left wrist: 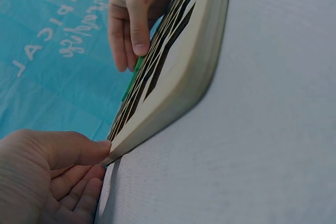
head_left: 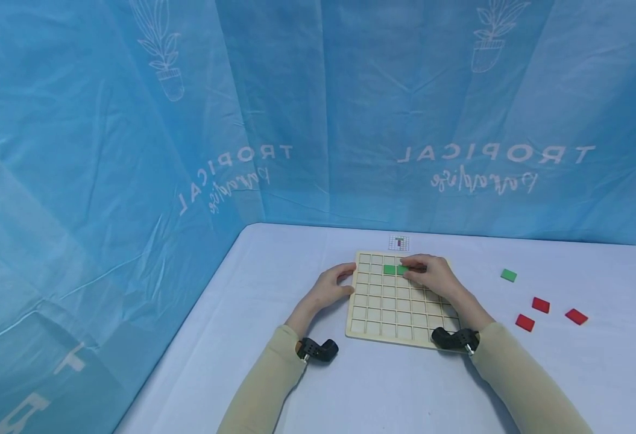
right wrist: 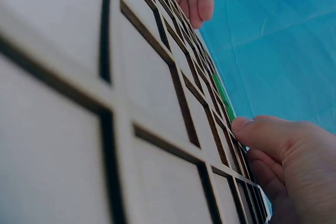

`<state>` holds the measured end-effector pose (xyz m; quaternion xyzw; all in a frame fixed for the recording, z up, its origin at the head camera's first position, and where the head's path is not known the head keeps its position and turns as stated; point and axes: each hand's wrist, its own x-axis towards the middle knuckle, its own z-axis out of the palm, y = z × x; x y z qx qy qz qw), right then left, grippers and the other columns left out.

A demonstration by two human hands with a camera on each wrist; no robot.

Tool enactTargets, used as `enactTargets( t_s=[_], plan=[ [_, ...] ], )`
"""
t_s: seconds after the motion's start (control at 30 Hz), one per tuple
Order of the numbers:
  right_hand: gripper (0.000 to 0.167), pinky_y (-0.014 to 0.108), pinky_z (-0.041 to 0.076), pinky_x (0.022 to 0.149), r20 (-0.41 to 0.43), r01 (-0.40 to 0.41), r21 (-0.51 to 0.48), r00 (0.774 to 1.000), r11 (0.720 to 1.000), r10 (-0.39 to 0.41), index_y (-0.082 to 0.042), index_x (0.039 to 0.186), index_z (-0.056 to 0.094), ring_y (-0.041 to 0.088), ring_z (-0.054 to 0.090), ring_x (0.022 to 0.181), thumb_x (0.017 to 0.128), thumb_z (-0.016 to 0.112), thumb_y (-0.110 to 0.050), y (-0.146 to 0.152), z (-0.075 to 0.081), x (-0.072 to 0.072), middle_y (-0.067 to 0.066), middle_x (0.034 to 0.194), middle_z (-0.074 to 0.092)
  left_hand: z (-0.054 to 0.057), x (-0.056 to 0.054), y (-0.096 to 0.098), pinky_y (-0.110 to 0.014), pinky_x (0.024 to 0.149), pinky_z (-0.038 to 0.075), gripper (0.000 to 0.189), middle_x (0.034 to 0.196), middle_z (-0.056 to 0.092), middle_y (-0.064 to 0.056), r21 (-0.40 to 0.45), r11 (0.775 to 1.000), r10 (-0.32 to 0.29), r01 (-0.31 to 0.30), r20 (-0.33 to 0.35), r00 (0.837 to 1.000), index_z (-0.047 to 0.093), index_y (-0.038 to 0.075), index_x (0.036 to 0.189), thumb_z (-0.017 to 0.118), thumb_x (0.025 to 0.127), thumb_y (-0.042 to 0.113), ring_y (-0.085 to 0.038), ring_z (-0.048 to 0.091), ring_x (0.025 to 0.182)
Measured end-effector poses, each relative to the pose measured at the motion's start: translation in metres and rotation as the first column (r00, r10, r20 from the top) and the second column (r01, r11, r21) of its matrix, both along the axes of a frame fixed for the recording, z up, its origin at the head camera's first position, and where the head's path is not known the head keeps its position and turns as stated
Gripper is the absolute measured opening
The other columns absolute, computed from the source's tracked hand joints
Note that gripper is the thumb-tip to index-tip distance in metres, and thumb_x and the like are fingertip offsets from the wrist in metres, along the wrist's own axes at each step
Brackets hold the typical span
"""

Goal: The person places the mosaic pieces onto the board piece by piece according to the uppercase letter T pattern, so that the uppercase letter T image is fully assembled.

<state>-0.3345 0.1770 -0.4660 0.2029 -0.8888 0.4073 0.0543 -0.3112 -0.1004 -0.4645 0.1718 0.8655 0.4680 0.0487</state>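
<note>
Head view shows the person's right hand (head_left: 431,274) over the right green tile (head_left: 401,270), with the thumb on its near side and a fingertip on its far side. Whether these fingers pinch the tile or only press on it cannot be told, since they cover its right end. The left green tile (head_left: 390,269) lies just to the left of the same fingertips, in the same row. Together the two make a strip whose long axis runs left to right, out from the right fingertips toward the left hand (head_left: 331,286). That line is the relation that counts, and the right hand is clearly the nearer one. The left wrist view, too, has the right thumb at the green.

The left hand's fingers are spread, thumb apart from the rest, and touch the left edge of the grid board (head_left: 374,314), apart from the strip. Beyond the right fingers, farther from the person, a small printed card (head_left: 399,243) lies on the bench (head_left: 187,392). Well to their right lies a loose green tile (head_left: 509,275), nearly level with the fingertips; farther right and closer to the person lie three red tiles (head_left: 541,305).
</note>
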Motion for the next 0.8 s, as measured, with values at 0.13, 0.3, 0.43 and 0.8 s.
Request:
enactTargets(
  t_s=[0.13, 0.3, 0.43, 0.8],
  plan=[
    [0.036, 0.042, 0.053, 0.085, -0.001, -0.002, 0.008, 1.0, 1.0, 0.002, -0.003, 0.118, 0.065, 0.025, 0.062, 0.098, 0.085, 0.072, -0.013, -0.001, 0.0, 0.001, 0.011, 0.111, 0.066, 0.0, 0.001, 0.0, -0.026, 0.105, 0.037, 0.057, 0.136, 0.049, -0.011, -0.002, 1.0, -0.001, 0.001, -0.005, 1.0, 0.046, 0.003, 0.138, 0.064, 0.084, -0.004, -0.022, 0.045, 0.127],
    [0.037, 0.043, 0.053, 0.086, 0.004, -0.002, 0.014, 1.0, 1.0, 0.002, -0.003, 0.119, 0.065, 0.027, 0.062, 0.1, 0.084, 0.072, -0.014, -0.002, 0.0, 0.0, 0.012, 0.114, 0.065, 0.003, 0.002, 0.0, -0.027, 0.106, 0.037, 0.057, 0.136, 0.05, -0.012, -0.009, 1.0, -0.006, 0.006, -0.014, 1.0, 0.046, 0.002, 0.138, 0.064, 0.084, -0.003, -0.024, 0.045, 0.126],
    [0.038, 0.045, 0.051, 0.089, 0.047, 0.006, -0.044, 0.999, 0.999, -0.004, -0.003, 0.122, 0.063, 0.029, 0.059, 0.106, 0.087, 0.069, -0.016, -0.003, 0.006, 0.001, 0.011, 0.117, 0.064, 0.003, 0.002, 0.001, -0.025, 0.105, 0.037, 0.057, 0.136, 0.049, -0.011, -0.009, 1.0, -0.004, 0.004, -0.014, 1.0, 0.046, 0.002, 0.138, 0.064, 0.084, -0.003, -0.023, 0.045, 0.126],
    [0.045, 0.044, 0.049, 0.093, 0.145, 0.06, -0.265, 0.989, 0.962, -0.022, -0.007, 0.128, 0.058, 0.028, 0.055, 0.113, 0.089, 0.067, -0.027, 0.007, 0.042, 0.002, 0.015, 0.125, 0.058, 0.002, 0.001, 0.0, -0.027, 0.105, 0.038, 0.057, 0.136, 0.05, -0.012, -0.019, 1.0, -0.008, 0.008, -0.016, 1.0, 0.045, 0.002, 0.138, 0.064, 0.085, -0.002, -0.023, 0.045, 0.126]
  ],
)
